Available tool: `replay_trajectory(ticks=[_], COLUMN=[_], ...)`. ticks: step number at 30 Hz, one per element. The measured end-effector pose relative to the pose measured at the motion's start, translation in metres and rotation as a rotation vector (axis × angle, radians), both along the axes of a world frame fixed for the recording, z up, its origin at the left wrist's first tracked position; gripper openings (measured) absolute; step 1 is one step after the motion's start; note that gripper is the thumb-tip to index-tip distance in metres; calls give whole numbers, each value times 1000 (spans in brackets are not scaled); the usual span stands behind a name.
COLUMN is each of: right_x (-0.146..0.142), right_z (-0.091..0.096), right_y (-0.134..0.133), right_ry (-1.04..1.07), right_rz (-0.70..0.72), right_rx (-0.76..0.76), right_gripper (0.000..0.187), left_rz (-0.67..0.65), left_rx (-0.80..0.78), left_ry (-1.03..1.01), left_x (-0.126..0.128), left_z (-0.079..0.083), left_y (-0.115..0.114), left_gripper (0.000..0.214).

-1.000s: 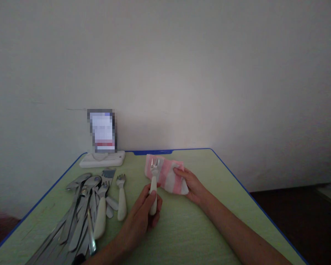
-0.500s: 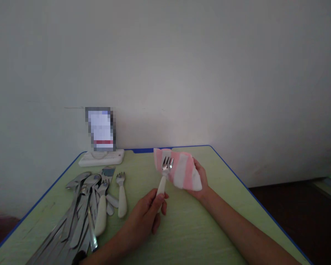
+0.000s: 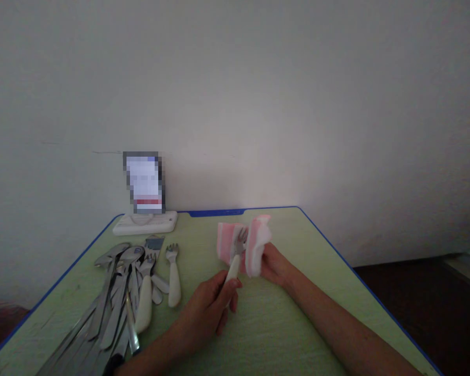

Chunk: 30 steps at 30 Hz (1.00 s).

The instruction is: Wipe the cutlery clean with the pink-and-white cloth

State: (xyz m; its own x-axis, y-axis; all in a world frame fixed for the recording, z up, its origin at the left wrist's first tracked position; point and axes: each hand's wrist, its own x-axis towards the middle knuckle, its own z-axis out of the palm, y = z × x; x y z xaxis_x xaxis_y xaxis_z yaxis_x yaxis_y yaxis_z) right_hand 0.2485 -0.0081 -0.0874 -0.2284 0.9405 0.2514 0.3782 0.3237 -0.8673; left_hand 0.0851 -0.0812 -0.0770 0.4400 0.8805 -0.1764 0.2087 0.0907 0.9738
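Observation:
My left hand (image 3: 211, 308) is closed round the white handle of a small fork (image 3: 235, 261), whose metal tines point up and away from me. A pink and white striped cloth (image 3: 246, 243) is folded round the fork's tines, and my right hand (image 3: 276, 263) grips this cloth from the right. Both hands are just above the green table (image 3: 282, 334), near its middle.
A pile of metal cutlery (image 3: 113, 297) with several white-handled pieces lies at the table's left. A white-handled fork (image 3: 173, 277) lies beside the pile. A blurred screen (image 3: 144, 183) stands on a white base (image 3: 145, 223) by the wall. The table's edges are blue.
The cloth, held spread out behind the fork, has been folded round the tines. My right hand has drawn in towards the fork; my left hand has stayed almost still.

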Motion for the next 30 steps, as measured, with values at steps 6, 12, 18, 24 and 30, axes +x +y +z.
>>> replay_trajectory(ticks=[6, 12, 18, 24, 30], right_x=[0, -4, -3, -5, -7], right_z=[8, 9, 4, 3, 0], right_y=[-7, -8, -5, -4, -3], right_ry=[744, 812, 904, 923, 840], right_rz=[335, 258, 168, 147, 152], right_rx=[-569, -616, -610, -563, -495], right_gripper=[27, 23, 25, 31, 32], left_rz=[-32, -31, -42, -27, -69], left_rx=[109, 133, 118, 92, 95], left_ry=[237, 253, 201, 159, 193], left_x=[0, -1, 0, 0, 0], left_z=[4, 4, 2, 0, 4], left_y=[-4, -2, -1, 0, 0], left_gripper=[40, 43, 43, 41, 40])
